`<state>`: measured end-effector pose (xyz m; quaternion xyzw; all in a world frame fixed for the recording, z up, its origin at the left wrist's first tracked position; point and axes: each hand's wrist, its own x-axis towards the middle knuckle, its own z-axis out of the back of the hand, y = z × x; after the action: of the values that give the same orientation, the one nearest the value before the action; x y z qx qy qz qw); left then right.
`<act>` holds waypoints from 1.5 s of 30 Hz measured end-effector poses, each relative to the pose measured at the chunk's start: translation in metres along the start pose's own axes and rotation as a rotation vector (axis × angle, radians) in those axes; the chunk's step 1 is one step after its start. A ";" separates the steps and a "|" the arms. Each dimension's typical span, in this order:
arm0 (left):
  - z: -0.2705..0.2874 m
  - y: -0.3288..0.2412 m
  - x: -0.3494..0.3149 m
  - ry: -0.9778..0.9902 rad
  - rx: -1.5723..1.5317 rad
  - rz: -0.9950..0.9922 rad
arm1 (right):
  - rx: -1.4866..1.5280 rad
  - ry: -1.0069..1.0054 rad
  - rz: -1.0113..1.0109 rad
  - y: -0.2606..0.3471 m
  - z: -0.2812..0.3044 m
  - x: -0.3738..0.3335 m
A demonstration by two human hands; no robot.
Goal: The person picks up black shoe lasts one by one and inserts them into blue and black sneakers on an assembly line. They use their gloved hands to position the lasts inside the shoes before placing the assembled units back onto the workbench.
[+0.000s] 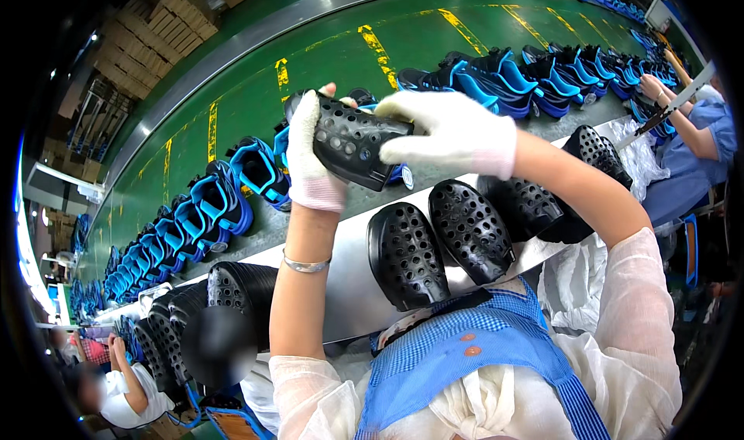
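In front of me, above the bench edge, is a black plastic shoe form (349,139) dotted with round holes. My left hand (311,165), in a white glove, wraps around its left end, fingertips showing behind it. My right hand (457,134), also gloved, grips the right end between thumb and fingers. Closer to my apron, two more perforated forms, one on the left (407,254) and one on the right (471,231), lie side by side on the metal bench (345,285). Another dark form (527,203) is partly hidden behind my right forearm.
Beyond the bench, black-and-blue shoes (205,203) line the green conveyor belt (248,75) with yellow marks. Stacked black forms (178,308) stand at left. Another form (597,155) and clear plastic (643,169) lie at right. Co-workers sit at right (697,141) and lower left (132,393).
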<state>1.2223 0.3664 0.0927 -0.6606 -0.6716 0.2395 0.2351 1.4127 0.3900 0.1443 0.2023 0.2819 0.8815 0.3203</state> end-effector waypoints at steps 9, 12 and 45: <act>0.044 0.020 0.017 -0.200 0.234 -0.064 | -0.278 0.162 0.045 -0.014 -0.029 0.026; 0.060 0.027 0.015 -0.118 0.454 0.183 | -0.442 0.225 0.040 -0.032 -0.019 0.023; 0.094 0.118 0.061 0.314 1.890 0.246 | -0.937 0.499 -0.086 -0.096 -0.111 0.115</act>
<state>1.2536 0.4274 -0.0546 -0.2889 -0.0884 0.6129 0.7301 1.3141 0.4879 0.0198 -0.1901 -0.0662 0.9203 0.3354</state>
